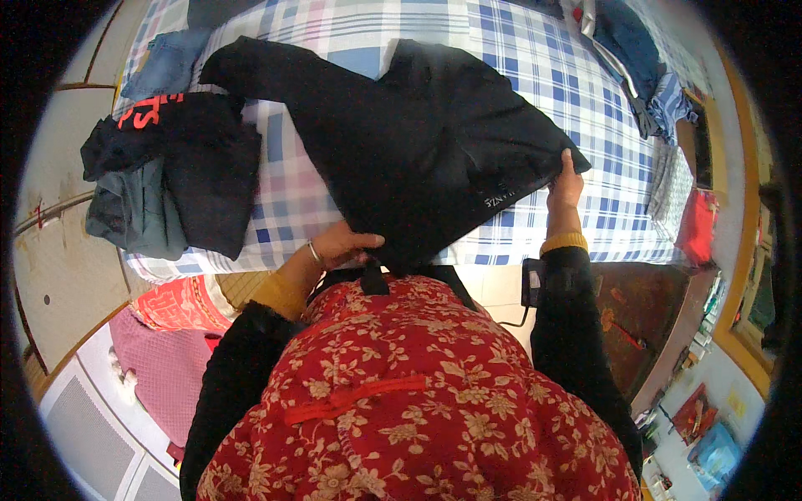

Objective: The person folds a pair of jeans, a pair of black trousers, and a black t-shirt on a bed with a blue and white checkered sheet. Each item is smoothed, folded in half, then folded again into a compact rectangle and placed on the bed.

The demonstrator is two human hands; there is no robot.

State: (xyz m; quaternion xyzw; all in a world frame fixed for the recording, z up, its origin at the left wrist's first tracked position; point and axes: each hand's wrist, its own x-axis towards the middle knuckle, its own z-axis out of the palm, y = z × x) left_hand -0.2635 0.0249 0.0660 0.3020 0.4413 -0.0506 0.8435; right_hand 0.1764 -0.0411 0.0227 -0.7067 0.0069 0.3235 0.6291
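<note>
A black garment (pixel 401 131) lies spread over a checked bedsheet (pixel 551 75), one long sleeve or leg reaching to the upper left. Small pale lettering shows near its lower right edge. My right hand (pixel 567 185) pinches its right corner, thumb on top. At the near edge of the bed, my left hand (pixel 344 243) grips the garment's lower left edge, with the thumb over the cloth and the fingers partly hidden beneath. A bangle circles my left wrist.
Left on the bed are a folded black garment with red lettering (pixel 207 169), a grey-green cloth (pixel 135 213) and blue denim (pixel 169 62). Dark clothes (pixel 633 50) and a red cloth (pixel 697 225) lie along the right side. A brown cabinet (pixel 639 319) stands at the near right.
</note>
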